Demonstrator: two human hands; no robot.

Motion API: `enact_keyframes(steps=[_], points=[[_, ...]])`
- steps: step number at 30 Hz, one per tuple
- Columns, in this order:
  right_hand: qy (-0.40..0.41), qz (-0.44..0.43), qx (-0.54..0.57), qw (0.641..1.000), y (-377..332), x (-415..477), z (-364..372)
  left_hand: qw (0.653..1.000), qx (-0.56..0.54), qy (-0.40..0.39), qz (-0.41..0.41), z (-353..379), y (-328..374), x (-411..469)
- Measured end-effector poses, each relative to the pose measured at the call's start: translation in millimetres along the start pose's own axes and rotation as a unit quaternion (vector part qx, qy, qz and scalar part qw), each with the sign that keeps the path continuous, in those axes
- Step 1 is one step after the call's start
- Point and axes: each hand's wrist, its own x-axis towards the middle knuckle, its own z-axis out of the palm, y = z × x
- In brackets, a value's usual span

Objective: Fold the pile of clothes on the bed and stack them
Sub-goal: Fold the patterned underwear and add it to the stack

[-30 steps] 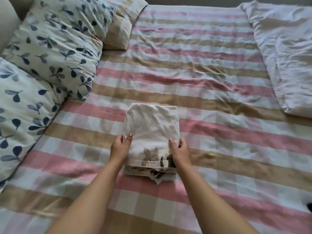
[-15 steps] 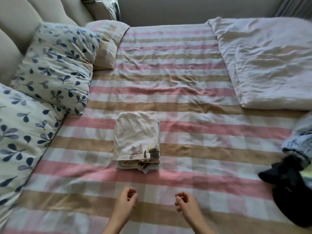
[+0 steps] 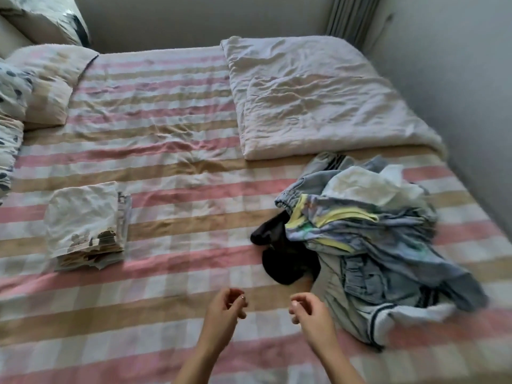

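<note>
Loosely curled left hand (image 3: pixel 225 311), right hand (image 3: pixel 311 314), seemingly empty, pile (image 3: pixel 374 234) nearby

both arms stretched out front, left hand (image 3: pixel 225 309) and right hand (image 3: pixel 310 310) loosely curled, side by side, holding nothing

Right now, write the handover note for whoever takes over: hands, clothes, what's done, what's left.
Left hand and right hand: both empty, fingers loosely curled, above the striped sheet.
Folded stack: on the left side, white printed piece on top. Done.
Unfolded pile: on the right, blue, white and yellow pieces tangled, black garment at its near-left edge.
To do: fold each piece, add it to the stack.
</note>
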Motion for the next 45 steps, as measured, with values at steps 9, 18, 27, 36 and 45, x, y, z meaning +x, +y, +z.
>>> enact_keyframes(steps=[9,18,27,36,45], points=[[0.094,0.038,0.018,0.995,79.1,36.0,-186.4,0.993,0.059,-0.091,0.038,219.8,36.2,14.3],[0.109,-0.017,-0.105,0.988,112.5,118.9,-228.8,1.0,-0.003,-0.016,-0.002,326.3,33.1,89.0],[0.216,-0.065,-0.45,0.864,108.9,181.9,-233.3,0.973,-0.158,0.096,-0.135,329.2,31.9,132.6],[0.246,-0.081,-0.406,0.877,100.9,179.0,-244.6,0.981,-0.129,0.103,-0.101,312.5,37.2,122.0],[0.306,-0.167,-0.246,0.904,85.4,69.5,-215.5,0.986,-0.128,0.09,0.054,254.7,22.1,36.5]])
